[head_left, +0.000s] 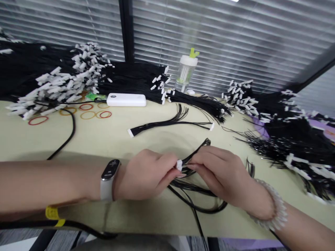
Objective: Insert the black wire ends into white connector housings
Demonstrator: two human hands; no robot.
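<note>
Over the near part of the desk (96,139), a white connector housing (179,165) sits between two hands, with black wires (196,188) looping beneath.

The left hand's (149,174) grip pinches the housing between thumb and forefinger; the right hand's (222,167) fingertips are pressed together just beside it, apparently on a thin wire. This piece looks partway done: wires run close to the housing, but I cannot tell how many are seated. Beyond the hands lies a wire harness (157,126) with white connectors at two ends and one tuft still loose, so it seems only partly finished. To the right, a wire heap (264,146) shows many bare ends, likely still undone; the left pile (60,83) shows many white connectors already fitted.
</note>
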